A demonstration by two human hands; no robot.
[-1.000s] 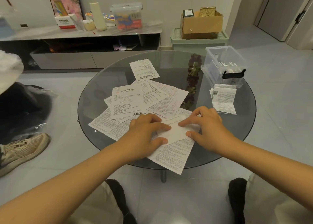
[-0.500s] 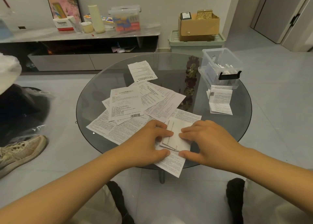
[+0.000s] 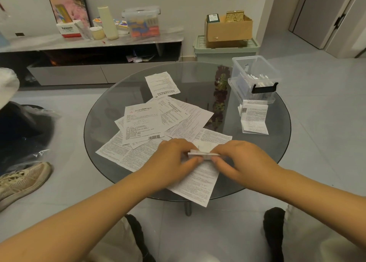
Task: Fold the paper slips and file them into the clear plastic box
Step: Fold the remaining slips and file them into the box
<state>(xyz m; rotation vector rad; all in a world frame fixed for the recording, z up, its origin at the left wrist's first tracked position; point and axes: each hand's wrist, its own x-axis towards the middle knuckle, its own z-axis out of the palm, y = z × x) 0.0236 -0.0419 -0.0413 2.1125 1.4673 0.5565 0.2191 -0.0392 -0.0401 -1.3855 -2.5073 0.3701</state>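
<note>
Paper that I pressed flat a second ago is now a narrow folded slip [image 3: 204,155], pinched by my left hand [image 3: 174,158] and right hand [image 3: 240,159] above the table [image 3: 257,154]. Folding looks nearly finished. Loose sheets [image 3: 142,123] remain; the box [image 3: 254,77] sits far right, unobstructed.

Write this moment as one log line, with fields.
step: folding | left hand: pinches folded slip | right hand: pinches same slip | clear box: open, holds slips | unfolded slips: on table
</note>
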